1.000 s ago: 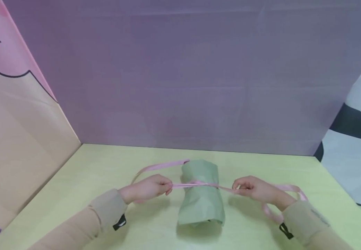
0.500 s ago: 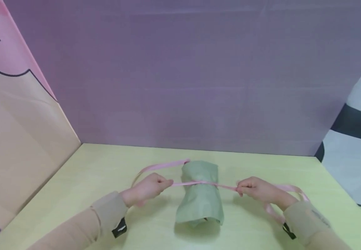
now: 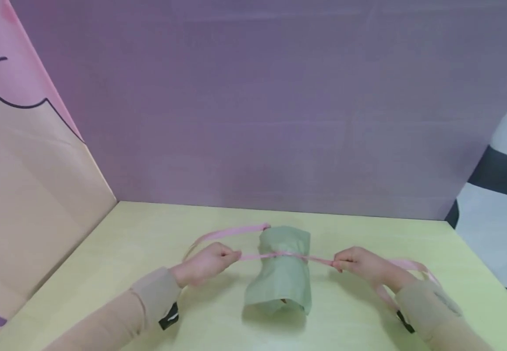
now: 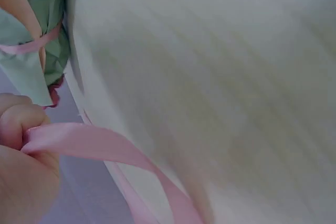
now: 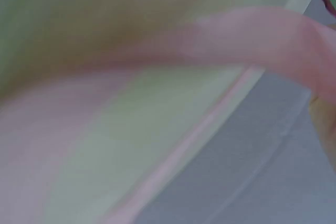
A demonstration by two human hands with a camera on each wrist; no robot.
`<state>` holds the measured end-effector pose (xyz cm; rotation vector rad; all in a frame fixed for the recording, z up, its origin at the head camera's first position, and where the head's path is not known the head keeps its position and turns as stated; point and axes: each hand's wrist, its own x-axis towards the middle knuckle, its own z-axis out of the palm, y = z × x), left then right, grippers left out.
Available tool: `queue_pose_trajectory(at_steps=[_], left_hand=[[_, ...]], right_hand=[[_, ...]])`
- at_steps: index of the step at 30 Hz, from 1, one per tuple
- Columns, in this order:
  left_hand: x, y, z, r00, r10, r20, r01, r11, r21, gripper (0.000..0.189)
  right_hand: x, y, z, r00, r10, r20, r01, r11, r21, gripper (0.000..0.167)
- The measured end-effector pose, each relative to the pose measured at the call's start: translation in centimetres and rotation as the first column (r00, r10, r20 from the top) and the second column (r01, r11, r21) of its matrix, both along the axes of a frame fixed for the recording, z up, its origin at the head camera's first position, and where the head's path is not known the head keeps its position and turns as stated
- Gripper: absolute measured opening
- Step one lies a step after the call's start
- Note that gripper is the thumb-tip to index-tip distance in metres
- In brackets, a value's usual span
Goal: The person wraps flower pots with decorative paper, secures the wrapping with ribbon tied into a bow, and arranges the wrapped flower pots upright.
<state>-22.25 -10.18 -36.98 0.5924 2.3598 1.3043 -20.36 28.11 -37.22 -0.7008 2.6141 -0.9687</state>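
A bundle wrapped in sage-green paper point(image 3: 281, 282) lies on the table in the head view. Pink ribbon point(image 3: 284, 254) crosses its middle, where the paper is drawn in. To its left, my left hand point(image 3: 207, 263) pinches one taut stretch of ribbon; my right hand point(image 3: 363, 263) pinches the other on the right. The left wrist view has a ribbon tail point(image 4: 100, 142) trailing from my left hand point(image 4: 26, 177), and a dark red ruffled edge point(image 4: 56, 90) at the paper's end. Ribbon point(image 5: 252, 32) fills much of the right wrist view, with my right hand point(image 5: 324, 124) mostly cut off.
The pale yellow table point(image 3: 148, 224) ends at a purple backdrop point(image 3: 279, 107). Printed panels stand at left point(image 3: 38, 195) and right point(image 3: 498, 234). Loose ribbon loops curve behind the left hand point(image 3: 227, 232) and beside the right forearm point(image 3: 411, 264). Black straps hang under both cuffs.
The ribbon has drawn straighter and narrower across the bundle, pinching in its middle. The bundle's near end has swung slightly left. My right hand has moved a little outward.
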Motion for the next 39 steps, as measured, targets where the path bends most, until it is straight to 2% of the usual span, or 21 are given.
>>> queue_pose_trajectory(at_steps=[3,5,7,10,13,15,17,19,22,24,26,29,30,31,34,37,39], left_hand=[[-0.2,0.2,-0.1,0.993,-0.064,0.096,0.057,0.996,0.075,0.041],[-0.4,0.4,0.1,0.979,-0.126,0.159,0.105,0.985,0.135,0.035],[-0.6,0.8,0.5,0.958,-0.203,0.205,0.171,0.972,0.163,0.033],[-0.8,1.5,1.4,0.931,-0.275,0.240,0.246,0.958,0.144,0.041],[-0.7,2.5,2.3,0.925,-0.284,0.253,0.269,0.959,0.091,0.047],[-0.6,3.4,2.8,0.925,-0.264,0.275,0.250,0.965,0.083,0.044],[-0.5,4.2,3.3,0.939,-0.221,0.262,0.219,0.975,0.040,0.040],[-0.5,5.0,3.7,0.947,-0.196,0.255,0.197,0.980,0.024,0.034],[-0.5,6.0,4.1,0.968,-0.141,0.205,0.145,0.990,-0.001,0.025],[-0.6,6.7,4.1,0.978,-0.098,0.182,0.096,0.995,0.021,0.025],[-0.5,7.5,3.8,0.991,-0.006,0.135,0.002,1.000,0.029,0.031],[-0.3,8.5,3.0,0.991,0.120,0.056,-0.122,0.992,0.035,0.027],[-0.3,8.7,2.7,0.988,0.155,0.029,-0.156,0.987,0.042,0.027],[-0.2,8.7,2.4,0.984,0.176,0.004,-0.176,0.983,0.045,0.024],[-0.1,8.2,1.8,0.986,0.166,-0.029,-0.164,0.985,0.057,0.035],[0.1,7.6,1.4,0.990,0.135,-0.044,-0.131,0.987,0.088,0.039],[0.3,7.2,1.2,0.992,0.121,-0.042,-0.117,0.988,0.101,0.040]], right_hand=[[0.0,-0.4,0.6,0.999,0.027,0.041,-0.028,0.999,0.039,0.026],[0.0,-0.7,1.1,0.997,0.053,0.051,-0.055,0.997,0.049,0.022],[0.0,-1.1,1.6,0.994,0.081,0.080,-0.083,0.996,0.030,0.018],[0.2,-2.2,2.0,0.987,0.111,0.119,-0.108,0.994,-0.036,0.017],[0.5,-4.0,2.2,0.979,0.086,0.185,-0.065,0.991,-0.119,0.018],[0.7,-5.3,2.5,0.981,0.046,0.187,-0.019,0.990,-0.142,0.019],[1.0,-6.4,2.8,0.981,-0.005,0.192,0.036,0.987,-0.159,0.018],[1.4,-7.1,3.1,0.979,-0.049,0.200,0.085,0.981,-0.175,0.018],[2.0,-7.9,3.6,0.955,-0.107,0.276,0.175,0.956,-0.235,0.018],[2.3,-8.5,3.8,0.919,-0.185,0.348,0.280,0.928,-0.246,0.025],[2.6,-9.3,3.8,0.864,-0.308,0.399,0.416,0.883,-0.219,0.036],[2.5,-10.4,3.3,0.791,-0.487,0.370,0.565,0.814,-0.137,0.050],[2.5,-10.6,3.1,0.785,-0.523,0.333,0.583,0.804,-0.113,0.053],[2.4,-10.7,2.7,0.798,-0.538,0.271,0.579,0.810,-0.095,0.053],[2.3,-10.2,2.0,0.847,-0.522,0.101,0.530,0.845,-0.072,0.051],[2.5,-9.5,1.7,0.883,-0.469,0.003,0.467,0.881,-0.080,0.052],[2.7,-9.3,1.7,0.898,-0.440,-0.013,0.438,0.895,-0.085,0.052]])
